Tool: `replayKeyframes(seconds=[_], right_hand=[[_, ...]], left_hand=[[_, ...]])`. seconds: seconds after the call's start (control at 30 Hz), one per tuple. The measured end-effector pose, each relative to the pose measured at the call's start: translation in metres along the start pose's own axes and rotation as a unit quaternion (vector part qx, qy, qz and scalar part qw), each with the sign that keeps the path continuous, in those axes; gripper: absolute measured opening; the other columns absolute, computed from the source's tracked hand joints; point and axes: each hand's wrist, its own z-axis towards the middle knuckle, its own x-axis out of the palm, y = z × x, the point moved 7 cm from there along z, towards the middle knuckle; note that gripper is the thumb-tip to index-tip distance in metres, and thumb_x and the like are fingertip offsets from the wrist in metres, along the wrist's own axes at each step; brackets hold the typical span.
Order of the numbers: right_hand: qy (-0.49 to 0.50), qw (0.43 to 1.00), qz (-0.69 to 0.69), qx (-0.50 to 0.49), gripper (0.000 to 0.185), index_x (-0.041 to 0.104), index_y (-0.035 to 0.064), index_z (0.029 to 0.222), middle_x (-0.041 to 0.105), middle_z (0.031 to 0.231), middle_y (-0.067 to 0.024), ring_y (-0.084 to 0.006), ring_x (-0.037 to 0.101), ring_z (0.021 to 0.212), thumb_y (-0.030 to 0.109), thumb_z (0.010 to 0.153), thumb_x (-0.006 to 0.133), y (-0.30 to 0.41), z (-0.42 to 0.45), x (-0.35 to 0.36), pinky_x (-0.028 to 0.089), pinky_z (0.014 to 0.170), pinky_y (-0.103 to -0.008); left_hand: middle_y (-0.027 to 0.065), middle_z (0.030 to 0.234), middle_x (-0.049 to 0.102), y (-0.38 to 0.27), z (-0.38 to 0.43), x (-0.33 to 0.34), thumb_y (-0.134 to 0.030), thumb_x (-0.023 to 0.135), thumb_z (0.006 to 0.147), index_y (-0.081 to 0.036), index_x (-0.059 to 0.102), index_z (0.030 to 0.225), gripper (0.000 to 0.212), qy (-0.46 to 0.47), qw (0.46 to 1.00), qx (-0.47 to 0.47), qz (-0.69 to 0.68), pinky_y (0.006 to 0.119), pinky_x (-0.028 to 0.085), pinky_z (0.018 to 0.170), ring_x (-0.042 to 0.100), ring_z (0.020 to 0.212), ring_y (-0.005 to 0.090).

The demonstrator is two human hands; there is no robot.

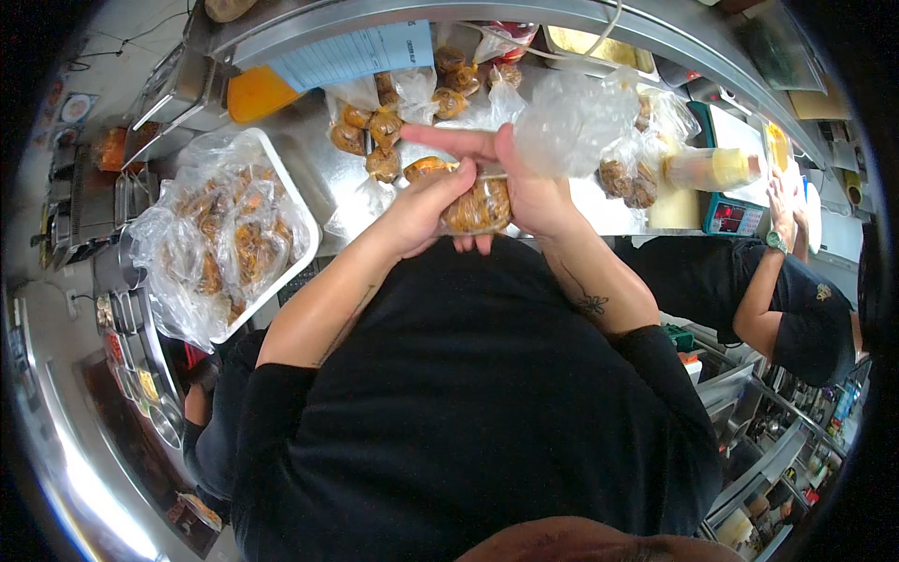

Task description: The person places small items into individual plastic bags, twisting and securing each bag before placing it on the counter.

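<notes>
Between my two hands is a clear plastic bag (479, 205), its lower part rounded and full of brown, saucy food. My left hand (425, 207) cups the filled part from the left, with the thumb on top. Against the bag's right side lies my right hand (537, 193), its fingers reaching left across the top. Loose, blurred plastic of the bag (579, 123) billows out to the right of that hand. Just beyond my hands, several small knotted bags of brown food (385, 130) lie on the steel counter (316, 151).
A white tray (309, 232) heaped with bagged food stands at left. Beyond are an orange container (260, 95) and a blue printed slip (358, 53). Right lie more filled bags (628, 175), a capped bottle (709, 168) and a digital scale (734, 214). A co-worker's hands (783, 204) work farther right.
</notes>
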Motion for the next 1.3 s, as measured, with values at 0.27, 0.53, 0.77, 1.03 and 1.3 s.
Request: replayKeyframes(seconds=[0.27, 0.53, 0.77, 1.03, 1.3], right_hand=[[-0.121, 0.992, 0.002, 0.031, 0.064, 0.046, 0.0015, 0.151, 0.046, 0.157, -0.0114, -0.0264, 0.046, 0.141, 0.050, 0.111, 0.032, -0.023, -0.007, 0.007, 0.039, 0.116, -0.0404], [-0.200, 0.830, -0.520, 0.004, 0.019, 0.072, 0.0006, 0.080, 0.068, 0.077, -0.0255, -0.0464, 0.066, 0.074, 0.017, 0.072, 0.068, 0.002, -0.006, -0.006, 0.055, 0.068, -0.0498], [-0.037, 0.823, -0.561, -0.080, 0.015, 0.073, 0.0138, 0.089, 0.069, 0.087, -0.0081, -0.0308, 0.066, 0.087, 0.015, 0.074, 0.077, -0.004, -0.008, 0.065, 0.051, 0.077, -0.0450], [-0.090, 0.748, -0.635, -0.171, 0.014, 0.077, 0.0161, 0.089, 0.071, 0.116, -0.0071, -0.0274, 0.061, 0.117, 0.017, 0.075, 0.075, 0.002, -0.035, 0.072, 0.041, 0.103, -0.0580], [-0.036, 0.783, -0.549, -0.289, 0.014, 0.077, 0.0156, 0.078, 0.074, 0.091, 0.0005, -0.0330, 0.054, 0.126, 0.021, 0.070, 0.067, -0.051, 0.016, 0.111, 0.010, 0.122, -0.0716]], left_hand=[[0.0199, 0.122, 0.058, -0.053, -0.057, 0.050, -0.003, 0.082, 0.077, -0.004, 0.059, 0.106, 0.036, -0.200, 0.661, 0.425, 0.585, 0.040, 0.053, 0.087, 0.065, 0.104, 0.0367], [0.0205, 0.123, 0.065, -0.021, -0.040, -0.001, 0.006, 0.060, 0.083, -0.012, 0.070, 0.127, 0.048, -0.107, 0.782, 0.152, 0.595, 0.044, 0.047, 0.101, 0.059, 0.119, 0.0394], [0.0161, 0.129, 0.065, 0.021, -0.051, -0.055, -0.033, 0.056, 0.095, 0.004, 0.061, 0.129, 0.051, 0.039, 0.937, 0.032, -0.345, 0.044, 0.039, 0.113, 0.057, 0.123, 0.0298], [0.0164, 0.140, 0.059, -0.050, -0.071, -0.043, -0.028, 0.060, 0.103, 0.001, 0.070, 0.110, 0.032, -0.040, 0.909, 0.000, 0.415, 0.037, 0.039, 0.111, 0.053, 0.129, 0.0249], [0.0181, 0.125, 0.062, -0.121, -0.105, 0.029, -0.024, 0.060, 0.098, -0.002, 0.070, 0.106, 0.025, 0.024, 0.402, -0.101, 0.910, 0.059, 0.042, 0.097, 0.055, 0.120, 0.0344]])
